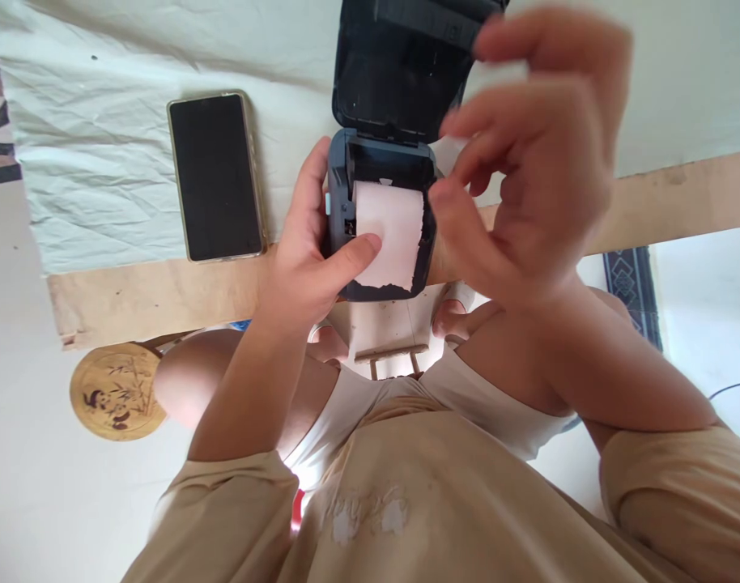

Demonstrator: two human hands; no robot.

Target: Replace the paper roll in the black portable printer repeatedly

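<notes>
Left hand [309, 259] steadies printer [382, 219] at table edge [163, 295].

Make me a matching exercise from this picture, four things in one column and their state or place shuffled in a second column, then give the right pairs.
Things:
1. phone
2. printer lid
3. paper roll
4. round wooden disc

States or places:
A. swung open, upright behind the compartment
B. on the floor, below the table edge
C. flat on the pale cloth, screen dark
D. in the open compartment, torn end, left hand thumb on it

Pairs: 1-C, 2-A, 3-D, 4-B
</notes>
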